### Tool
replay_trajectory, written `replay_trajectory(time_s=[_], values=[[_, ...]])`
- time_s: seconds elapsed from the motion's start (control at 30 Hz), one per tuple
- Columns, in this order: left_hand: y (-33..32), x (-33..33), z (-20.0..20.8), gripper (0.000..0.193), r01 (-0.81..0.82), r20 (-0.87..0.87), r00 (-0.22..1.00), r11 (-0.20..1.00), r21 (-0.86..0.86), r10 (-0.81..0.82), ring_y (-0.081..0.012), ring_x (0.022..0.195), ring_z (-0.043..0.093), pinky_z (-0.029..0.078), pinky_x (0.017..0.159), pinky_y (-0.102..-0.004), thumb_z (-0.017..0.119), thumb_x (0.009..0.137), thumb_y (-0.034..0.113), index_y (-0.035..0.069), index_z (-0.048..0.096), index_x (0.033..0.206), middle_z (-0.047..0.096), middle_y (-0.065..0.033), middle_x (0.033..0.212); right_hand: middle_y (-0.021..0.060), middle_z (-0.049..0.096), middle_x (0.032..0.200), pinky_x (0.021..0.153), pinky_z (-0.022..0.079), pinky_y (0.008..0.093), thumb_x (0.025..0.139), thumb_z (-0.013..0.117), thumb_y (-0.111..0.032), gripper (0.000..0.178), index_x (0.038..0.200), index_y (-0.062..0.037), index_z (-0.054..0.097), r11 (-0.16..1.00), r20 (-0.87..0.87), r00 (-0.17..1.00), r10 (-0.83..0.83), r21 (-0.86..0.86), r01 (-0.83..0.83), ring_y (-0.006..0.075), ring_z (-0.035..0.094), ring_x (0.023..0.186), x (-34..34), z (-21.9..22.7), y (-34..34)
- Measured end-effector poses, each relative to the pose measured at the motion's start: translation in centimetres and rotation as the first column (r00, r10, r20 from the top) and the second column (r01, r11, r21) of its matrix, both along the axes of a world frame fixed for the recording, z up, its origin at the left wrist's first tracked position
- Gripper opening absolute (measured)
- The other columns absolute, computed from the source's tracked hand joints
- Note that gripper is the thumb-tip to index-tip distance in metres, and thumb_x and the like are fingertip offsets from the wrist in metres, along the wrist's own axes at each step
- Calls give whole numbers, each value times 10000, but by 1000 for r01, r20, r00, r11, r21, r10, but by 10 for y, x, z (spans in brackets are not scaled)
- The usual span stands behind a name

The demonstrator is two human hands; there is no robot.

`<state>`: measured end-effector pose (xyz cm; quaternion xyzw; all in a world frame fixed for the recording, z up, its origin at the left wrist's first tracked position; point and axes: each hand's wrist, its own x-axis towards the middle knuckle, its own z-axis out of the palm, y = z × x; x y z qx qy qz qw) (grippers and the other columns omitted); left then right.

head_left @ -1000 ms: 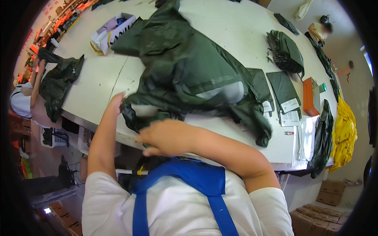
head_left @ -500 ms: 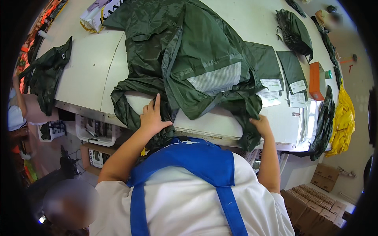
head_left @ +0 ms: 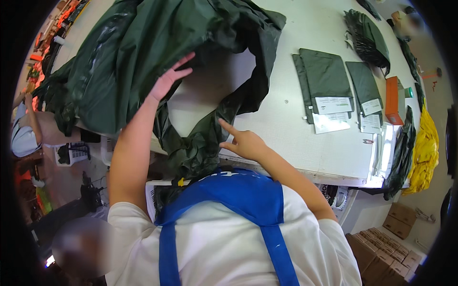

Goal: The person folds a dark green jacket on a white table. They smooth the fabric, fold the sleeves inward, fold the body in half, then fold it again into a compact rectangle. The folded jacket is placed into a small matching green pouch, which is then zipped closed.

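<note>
A dark green rain jacket [head_left: 109, 62] spreads over the far left of the worktable, partly lifted and bunched. One band of its fabric loops round a bare patch of white tabletop and hangs down over the front edge near my waist. Against the jacket's inner edge, my left hand [head_left: 171, 81] reaches up with its fingers stretched apart. My right hand [head_left: 244, 144] is beside the hanging fabric, its index finger extended to the cloth and its thumb apart. Neither hand grips anything that I can see.
Flat folded dark green pieces with white paper labels [head_left: 331, 105] lie on the white table [head_left: 281, 138] to the right. Past them stand an orange box [head_left: 394, 101] and a yellow garment [head_left: 423, 148]. Another person [head_left: 26, 124] is at the far left; cartons [head_left: 386, 248] are stacked lower right.
The jacket has swung up and to the left, uncovering tabletop and the folded pieces. My left hand has moved farther up; my right hand has moved left, letting go of the cloth.
</note>
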<state>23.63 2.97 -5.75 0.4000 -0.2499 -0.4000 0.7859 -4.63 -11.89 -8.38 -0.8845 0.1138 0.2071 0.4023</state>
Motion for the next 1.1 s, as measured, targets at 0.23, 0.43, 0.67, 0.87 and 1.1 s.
replay_trajectory(time_s=[0.23,0.43,0.67,0.87,1.1], values=[[63,50,-49,476,-672,303,740,674,307,600,-308,1337,346,211,1105,-514,365,973,353,78,435,1354,334,-134,1475,150,659,795,693,513,406,756,650,-166,135,848,-68,641,904,427,842,-329,-117,412,323,650,771,24,-91,-45],[131,5,-64,470,-549,477,833,521,654,280,-301,1325,357,238,1091,-487,375,968,325,85,416,1370,348,-127,1465,93,634,850,689,505,356,719,640,-86,160,879,-89,637,716,706,701,-98,-440,543,270,634,789,8,37,-190],[48,-22,-120,470,-499,607,735,363,787,-304,-293,1310,370,270,1075,-455,387,964,293,93,393,1389,365,-120,1452,90,603,1141,834,457,422,882,519,-185,270,1148,-140,530,-180,410,904,-119,-905,386,289,566,1078,-62,191,-417],[-33,25,-120,475,-544,639,757,412,731,-135,-286,1298,381,297,1061,-429,397,959,265,100,373,1405,379,-113,1441,175,566,1196,952,427,403,759,732,-259,519,1206,-66,551,682,550,810,-203,-514,520,332,540,1112,46,79,-219],[-125,86,-112,489,-277,110,955,694,664,276,-278,1284,394,329,1045,-397,409,955,232,109,350,1424,395,-105,1428,260,282,1417,1029,335,474,699,791,-302,951,1421,-25,237,811,479,811,-337,-289,509,422,330,1286,61,-67,-102]])
